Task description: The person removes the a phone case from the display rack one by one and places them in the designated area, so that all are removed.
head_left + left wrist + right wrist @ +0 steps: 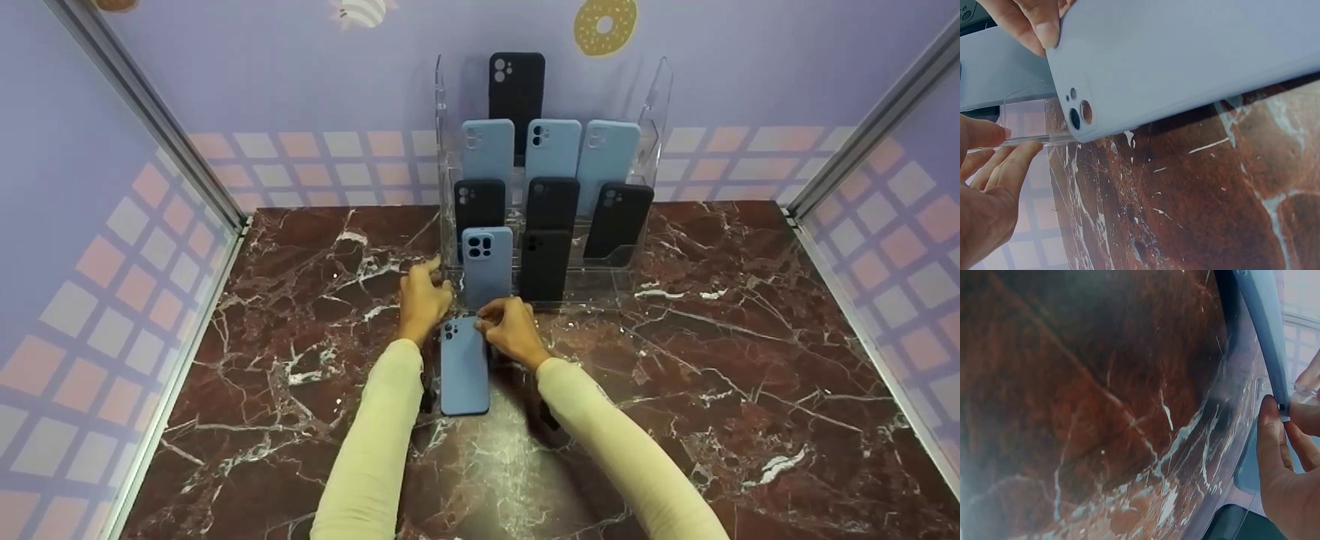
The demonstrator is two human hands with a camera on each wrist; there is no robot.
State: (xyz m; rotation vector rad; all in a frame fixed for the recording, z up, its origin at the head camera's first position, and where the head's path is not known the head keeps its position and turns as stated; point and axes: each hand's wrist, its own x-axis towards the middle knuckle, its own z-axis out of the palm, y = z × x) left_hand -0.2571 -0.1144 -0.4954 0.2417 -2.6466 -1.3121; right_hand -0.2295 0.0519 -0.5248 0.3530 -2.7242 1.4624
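Observation:
A light blue phone case (463, 375) with camera cutouts is tilted in front of a clear acrylic display stand (592, 289). My right hand (514, 326) pinches its upper right corner between thumb and fingers; the right wrist view shows the case (1266, 332) edge-on in that pinch. At the stand's lower left side is my left hand (424, 296). In the left wrist view, thumb and fingers of the left hand (994, 197) grip the stand's clear side panel (1039, 139), close to the camera end of the case (1185, 62).
Tiers of the stand hold a black case (517, 82) at the top, a row of light blue cases (553, 150), a row of black cases (619, 221), then a blue case (487, 277) beside a black case (545, 270). Patterned walls (82, 247) enclose the red marbled table (750, 390).

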